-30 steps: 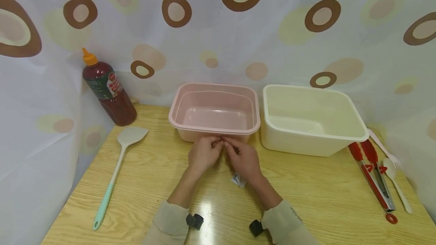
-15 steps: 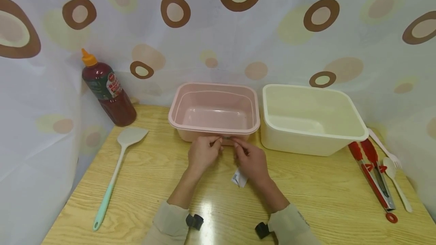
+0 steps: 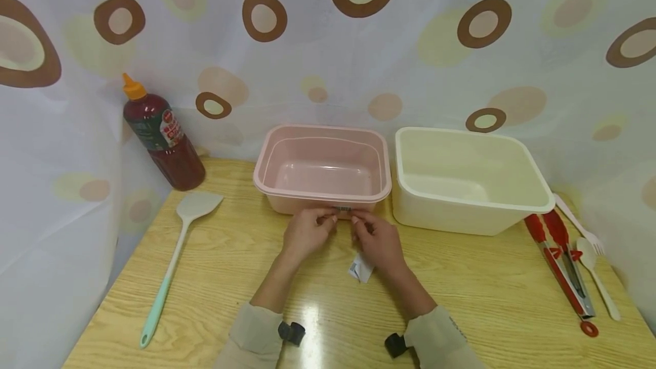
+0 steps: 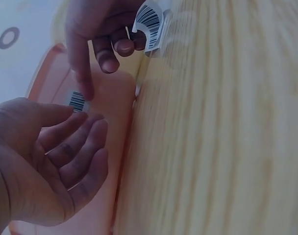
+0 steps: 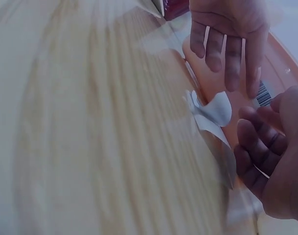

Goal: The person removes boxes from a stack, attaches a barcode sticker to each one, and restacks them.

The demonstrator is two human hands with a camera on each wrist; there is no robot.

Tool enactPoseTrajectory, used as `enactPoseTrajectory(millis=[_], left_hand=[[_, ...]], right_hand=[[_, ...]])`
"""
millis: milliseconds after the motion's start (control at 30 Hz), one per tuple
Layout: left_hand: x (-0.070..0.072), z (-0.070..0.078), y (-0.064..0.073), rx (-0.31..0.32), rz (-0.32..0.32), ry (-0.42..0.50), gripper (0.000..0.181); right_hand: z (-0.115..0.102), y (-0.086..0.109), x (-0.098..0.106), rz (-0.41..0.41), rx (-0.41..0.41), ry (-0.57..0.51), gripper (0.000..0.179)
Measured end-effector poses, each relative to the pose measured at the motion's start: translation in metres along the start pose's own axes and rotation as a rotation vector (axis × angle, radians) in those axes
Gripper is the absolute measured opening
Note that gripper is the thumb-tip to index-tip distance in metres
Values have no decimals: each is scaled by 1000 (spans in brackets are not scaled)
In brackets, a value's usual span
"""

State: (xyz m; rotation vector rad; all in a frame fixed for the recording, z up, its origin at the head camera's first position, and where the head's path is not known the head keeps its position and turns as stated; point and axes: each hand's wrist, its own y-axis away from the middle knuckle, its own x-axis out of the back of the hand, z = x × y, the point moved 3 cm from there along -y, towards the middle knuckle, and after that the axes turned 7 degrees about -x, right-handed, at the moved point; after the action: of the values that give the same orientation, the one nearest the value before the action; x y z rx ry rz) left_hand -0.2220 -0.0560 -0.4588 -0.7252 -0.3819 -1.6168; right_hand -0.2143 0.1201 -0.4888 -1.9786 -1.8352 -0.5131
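A small barcode sticker (image 3: 341, 208) lies on the near wall of a pink plastic tub (image 3: 323, 195). My left hand (image 3: 306, 233) touches the sticker's left end, and my right hand (image 3: 378, 242) is at its right end. The left wrist view shows the barcode sticker (image 4: 77, 101) between the two hands, flat against the wall. From the right wrist view, the left hand's fingers look nearly straight, while the right hand's other fingers curl loosely. Below the right hand is a bent piece of white label paper (image 3: 362, 269), which carries another barcode in the left wrist view.
A cream tub (image 3: 446, 218) stands right of the pink one. Red tongs (image 3: 564, 266), a spoon (image 3: 597, 275) and a pink fork (image 3: 579, 224) lie at the far right. On the left are a turner (image 3: 174, 255) and a red sauce bottle (image 3: 164, 135), near the patterned curtain (image 3: 307, 61).
The hands' fingertips met a second ago. My right hand has since moved right, uncovering the barcode sticker between them. Both hands have hardly moved in the last half second.
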Motion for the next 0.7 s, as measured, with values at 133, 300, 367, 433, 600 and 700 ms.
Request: enactPoseTrajectory(millis=[133, 300, 367, 433, 600, 700], left_hand=[[-1, -2, 1, 26, -38, -19, 26], [0, 0, 0, 9, -31, 22, 27], [1, 2, -1, -4, -24, 53, 27], [4, 3, -1, -17, -16, 77, 27], [9, 3, 1, -11, -4, 81, 26], [11, 3, 1, 6, -14, 83, 27]], right_hand=[[0, -1, -4, -26, -5, 11, 23], [-6, 0, -6, -56, 16, 3, 24], [-8, 0, -5, -52, 13, -3, 24], [-8, 1, -3, -46, -3, -30, 23], [-7, 3, 4, -32, -24, -97, 23], [-7, 3, 7, -28, -8, -107, 23]])
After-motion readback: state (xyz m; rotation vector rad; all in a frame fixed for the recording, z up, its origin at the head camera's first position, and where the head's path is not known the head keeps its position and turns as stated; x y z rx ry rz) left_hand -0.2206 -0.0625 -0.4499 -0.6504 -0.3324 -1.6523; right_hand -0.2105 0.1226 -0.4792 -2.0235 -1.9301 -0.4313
